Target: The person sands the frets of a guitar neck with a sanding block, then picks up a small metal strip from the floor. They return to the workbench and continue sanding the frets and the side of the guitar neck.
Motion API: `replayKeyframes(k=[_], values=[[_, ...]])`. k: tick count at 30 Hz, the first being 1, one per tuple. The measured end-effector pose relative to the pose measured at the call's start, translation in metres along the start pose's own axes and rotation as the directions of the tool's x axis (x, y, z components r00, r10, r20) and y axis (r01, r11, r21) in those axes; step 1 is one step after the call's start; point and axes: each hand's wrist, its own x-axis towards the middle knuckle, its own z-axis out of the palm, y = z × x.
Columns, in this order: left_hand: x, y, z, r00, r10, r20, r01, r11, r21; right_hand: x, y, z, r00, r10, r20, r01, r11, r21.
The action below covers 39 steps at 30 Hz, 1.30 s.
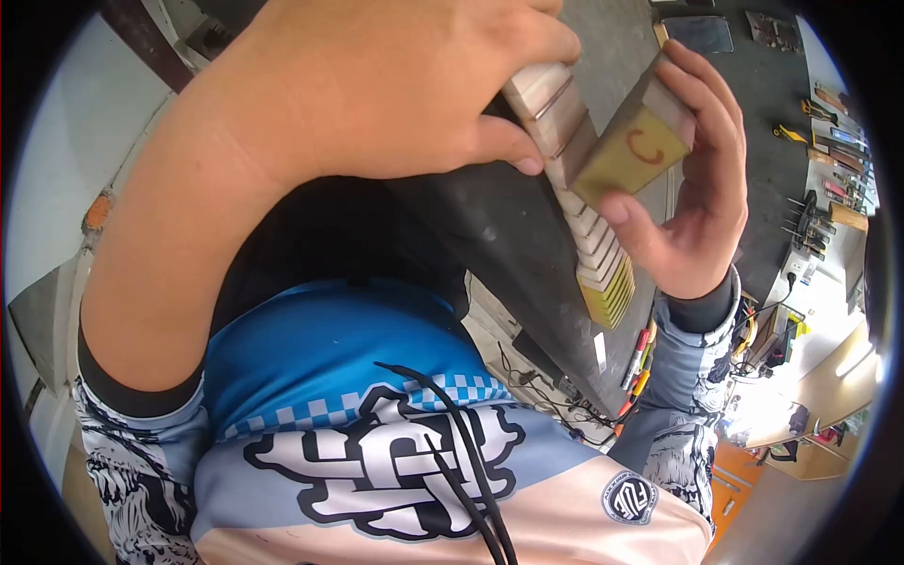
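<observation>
A row of pale wooden blocks (563, 121) stands packed side by side on the dark tabletop (499, 240), with yellowish faces at its near end. My left hand (414, 94) closes around the far end of the row, thumb on the near side; some of its fingers are out of sight. Between the thumb and fingers of my right hand (702, 202) is a separate wooden block (626, 155). This block is tilted beside the row and has a yellowish face with a red C-shaped mark. Whether it touches the row I cannot tell.
Several markers (638, 360) lie by the near table edge, close to my right sleeve. Hand tools (838, 155) line the right side of the table. A flat dark tray-like thing (697, 34) sits at the far end. Cables (537, 377) hang below the near edge.
</observation>
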Motion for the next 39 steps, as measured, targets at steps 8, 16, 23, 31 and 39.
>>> replayKeyframes(k=[8, 16, 23, 31, 39], values=[[0.006, 0.010, -0.011, 0.997, -0.010, 0.083, 0.003, 0.996, 0.088, -0.004, 0.002, 0.003, 0.999, -0.014, -0.032, 0.014, 1.000, 0.001], [0.011, 0.011, -0.015, 0.993, -0.024, 0.117, 0.013, 0.996, 0.093, -0.002, -0.006, -0.002, 0.998, -0.063, -0.017, 0.063, 0.998, -0.006], [0.004, 0.005, -0.006, 0.998, -0.004, 0.063, 0.004, 1.000, 0.010, 0.002, 0.002, 0.001, 0.999, 0.042, -0.009, -0.041, 0.997, 0.070], [0.002, 0.004, -0.003, 0.999, -0.005, 0.038, 0.005, 1.000, 0.001, 0.000, 0.006, 0.006, 0.995, -0.067, -0.069, 0.071, 0.996, 0.057], [0.005, 0.006, 0.004, 0.999, -0.010, 0.033, 0.010, 1.000, -0.014, -0.027, 0.072, 0.013, 0.900, 0.403, -0.166, -0.367, 0.907, 0.207]])
